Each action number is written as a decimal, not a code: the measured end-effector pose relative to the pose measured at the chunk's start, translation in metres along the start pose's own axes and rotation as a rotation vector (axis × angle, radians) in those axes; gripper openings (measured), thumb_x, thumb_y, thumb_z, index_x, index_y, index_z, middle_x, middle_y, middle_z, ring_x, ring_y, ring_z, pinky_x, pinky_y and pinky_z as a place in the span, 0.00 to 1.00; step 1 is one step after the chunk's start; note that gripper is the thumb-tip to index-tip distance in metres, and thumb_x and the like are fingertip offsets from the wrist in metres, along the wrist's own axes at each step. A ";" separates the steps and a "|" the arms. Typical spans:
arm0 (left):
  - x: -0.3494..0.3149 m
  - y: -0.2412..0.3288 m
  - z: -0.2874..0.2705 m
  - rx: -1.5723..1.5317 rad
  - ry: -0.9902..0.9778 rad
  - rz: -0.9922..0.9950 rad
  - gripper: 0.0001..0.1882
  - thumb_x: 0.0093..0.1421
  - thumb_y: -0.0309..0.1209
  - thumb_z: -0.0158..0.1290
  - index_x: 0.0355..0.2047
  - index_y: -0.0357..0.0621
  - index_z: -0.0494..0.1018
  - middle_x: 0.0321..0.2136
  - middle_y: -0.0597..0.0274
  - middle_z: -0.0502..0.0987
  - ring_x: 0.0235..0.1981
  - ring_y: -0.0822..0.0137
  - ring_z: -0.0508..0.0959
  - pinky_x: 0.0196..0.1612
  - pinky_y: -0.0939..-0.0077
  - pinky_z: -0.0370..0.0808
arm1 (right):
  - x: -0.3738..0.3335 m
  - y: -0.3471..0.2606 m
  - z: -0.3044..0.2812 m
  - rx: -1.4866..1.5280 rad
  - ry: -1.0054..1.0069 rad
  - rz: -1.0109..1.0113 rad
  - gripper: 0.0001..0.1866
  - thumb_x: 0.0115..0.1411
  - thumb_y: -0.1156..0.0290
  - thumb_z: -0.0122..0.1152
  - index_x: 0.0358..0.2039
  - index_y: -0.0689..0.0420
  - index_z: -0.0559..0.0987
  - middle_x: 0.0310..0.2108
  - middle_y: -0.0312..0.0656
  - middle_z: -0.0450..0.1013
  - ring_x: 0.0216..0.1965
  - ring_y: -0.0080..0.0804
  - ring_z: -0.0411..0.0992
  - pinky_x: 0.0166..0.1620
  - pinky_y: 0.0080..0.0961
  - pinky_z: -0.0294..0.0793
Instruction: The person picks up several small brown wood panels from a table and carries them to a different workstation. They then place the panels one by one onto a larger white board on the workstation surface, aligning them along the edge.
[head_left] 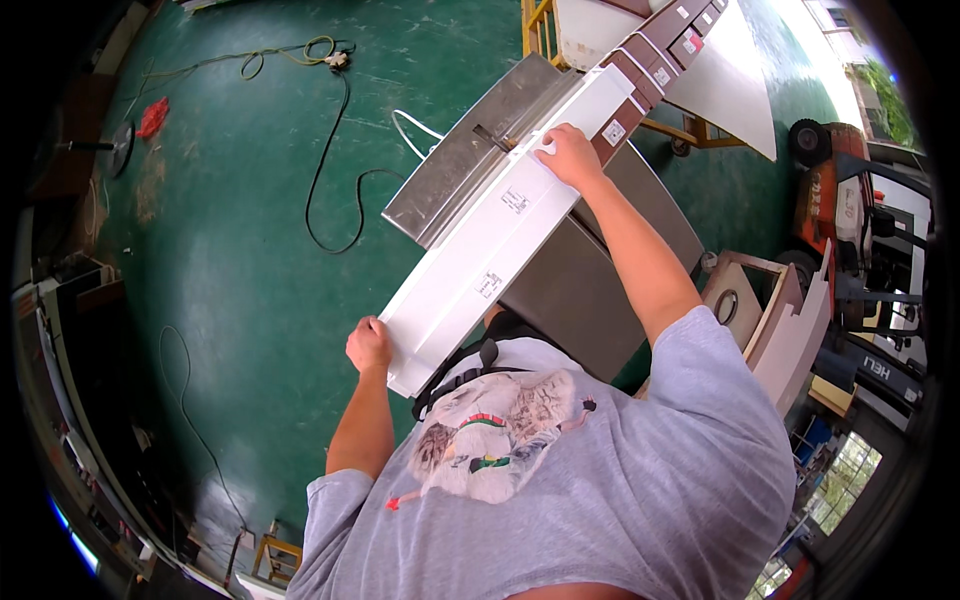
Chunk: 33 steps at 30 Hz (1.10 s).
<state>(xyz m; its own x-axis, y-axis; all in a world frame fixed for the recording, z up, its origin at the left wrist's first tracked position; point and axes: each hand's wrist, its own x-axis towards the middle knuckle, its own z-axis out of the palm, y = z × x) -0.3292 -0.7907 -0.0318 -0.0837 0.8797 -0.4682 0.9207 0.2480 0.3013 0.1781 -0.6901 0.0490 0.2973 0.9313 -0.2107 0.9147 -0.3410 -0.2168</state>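
A long white board (455, 268) with printed labels lies slantwise in front of my body. It rests across a grey metal machine (585, 295). My left hand (368, 345) closes around the board's near left end. My right hand (572, 158) grips it farther up, with the fingers bent over its edge. Past my right hand, a row of brown labelled boards (640, 70) continues in line with the white one. The machine's metal side plate (460, 150) stands beyond the board's far edge. Whether the white piece is one board or several stacked cannot be made out.
A white-topped table (735, 90) on a yellow frame stands at the far right. Beside it are an orange forklift (815, 200) and a wooden frame (765, 300). A black cable (318, 190) and a red scrap (152, 118) lie on the green floor (240, 220).
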 end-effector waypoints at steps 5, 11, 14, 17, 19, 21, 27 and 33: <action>-0.001 -0.002 -0.001 -0.004 -0.003 0.002 0.22 0.64 0.45 0.41 0.41 0.49 0.82 0.35 0.47 0.83 0.40 0.43 0.81 0.46 0.50 0.76 | -0.056 0.048 0.035 0.345 0.321 0.276 0.19 0.60 0.61 0.64 0.49 0.57 0.76 0.52 0.47 0.70 0.55 0.48 0.69 0.57 0.41 0.70; -0.002 0.004 -0.005 0.006 0.013 0.043 0.22 0.64 0.44 0.40 0.40 0.48 0.82 0.35 0.46 0.83 0.39 0.41 0.81 0.45 0.49 0.76 | -0.183 0.071 0.096 0.261 0.248 0.375 0.30 0.61 0.63 0.63 0.60 0.60 0.66 0.59 0.54 0.64 0.60 0.55 0.64 0.61 0.46 0.66; -0.004 0.003 -0.004 -0.011 0.030 0.050 0.23 0.63 0.44 0.40 0.39 0.46 0.82 0.35 0.45 0.82 0.39 0.40 0.80 0.45 0.48 0.75 | -0.234 0.060 0.110 0.137 0.080 0.454 0.37 0.60 0.61 0.64 0.66 0.59 0.61 0.67 0.57 0.55 0.66 0.57 0.58 0.66 0.49 0.61; -0.005 0.006 -0.005 -0.002 0.032 0.067 0.24 0.63 0.44 0.39 0.38 0.44 0.82 0.35 0.44 0.82 0.39 0.40 0.80 0.45 0.47 0.75 | -0.265 0.060 0.124 0.214 -0.029 0.525 0.39 0.60 0.61 0.64 0.67 0.61 0.59 0.71 0.58 0.49 0.70 0.56 0.52 0.68 0.49 0.58; -0.005 0.007 -0.005 0.007 0.031 0.075 0.24 0.63 0.44 0.38 0.38 0.43 0.82 0.35 0.43 0.82 0.39 0.39 0.80 0.45 0.46 0.75 | -0.274 0.058 0.124 0.183 -0.055 0.478 0.40 0.60 0.61 0.64 0.68 0.61 0.58 0.72 0.58 0.46 0.71 0.56 0.50 0.69 0.48 0.57; -0.006 0.010 -0.007 0.026 0.023 0.084 0.25 0.63 0.44 0.38 0.37 0.41 0.81 0.35 0.42 0.82 0.39 0.38 0.80 0.44 0.46 0.74 | -0.273 0.060 0.120 0.198 -0.132 0.499 0.42 0.61 0.57 0.63 0.69 0.61 0.56 0.73 0.59 0.43 0.73 0.55 0.46 0.71 0.45 0.55; -0.006 0.006 -0.003 0.023 0.032 0.101 0.26 0.63 0.44 0.37 0.35 0.38 0.80 0.34 0.40 0.81 0.38 0.37 0.79 0.44 0.44 0.73 | -0.262 0.061 0.110 0.228 -0.271 0.552 0.46 0.61 0.52 0.61 0.70 0.64 0.53 0.73 0.62 0.39 0.74 0.56 0.41 0.72 0.43 0.53; -0.011 0.008 -0.005 0.024 0.042 0.107 0.27 0.63 0.44 0.37 0.34 0.36 0.80 0.34 0.38 0.81 0.38 0.36 0.79 0.44 0.43 0.73 | -0.264 0.059 0.109 0.263 -0.285 0.547 0.48 0.61 0.53 0.62 0.71 0.65 0.51 0.73 0.63 0.36 0.75 0.58 0.38 0.72 0.44 0.52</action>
<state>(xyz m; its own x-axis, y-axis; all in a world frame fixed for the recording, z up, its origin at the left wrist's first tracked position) -0.3225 -0.7959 -0.0203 0.0003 0.9170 -0.3989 0.9340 0.1423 0.3277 0.1236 -0.9704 -0.0116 0.5820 0.5577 -0.5918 0.5450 -0.8077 -0.2251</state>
